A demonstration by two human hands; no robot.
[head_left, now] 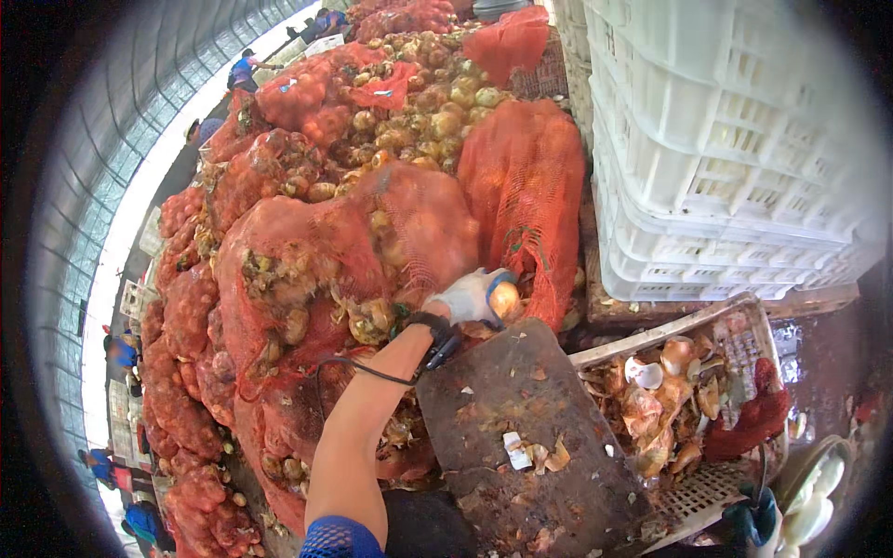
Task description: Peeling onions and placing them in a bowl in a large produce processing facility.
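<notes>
The grip of the gloved left hand [465,296] is closed around 1 yellow-brown onion [505,299], held just beyond the far edge of the table and beside the gaping lower end of a mesh sack; onions are presumably within easy reach there. At the far left, people [244,70] in blue are seen along a bright strip. Next, bulging red sacks [191,372] are heaped high, probably to keep a large stock close. The forearm, sleeved in blue mesh [339,539], is stretched up from the lower edge, and a black wrist device [442,342] with a cable [372,370] is worn. Behind, loose onions [437,102] are spread among the sacks. In the middle, the brown table [549,409] is set tilted in view and is littered with scraps; to its rear, the upright sack [523,186] is propped. To the right, white crates [707,139] are stacked, likely to save floor room. Below them, a shallow crate [660,327] is placed against the table, apparently so that peels [651,418] can be caught. At the lower right, a dark glove-like shape [749,521] is seen; whether the right hand is inside cannot be told. Beside it, pale rounded pieces [807,521], perhaps peeled onions, are gathered in a bowl [845,451].
</notes>
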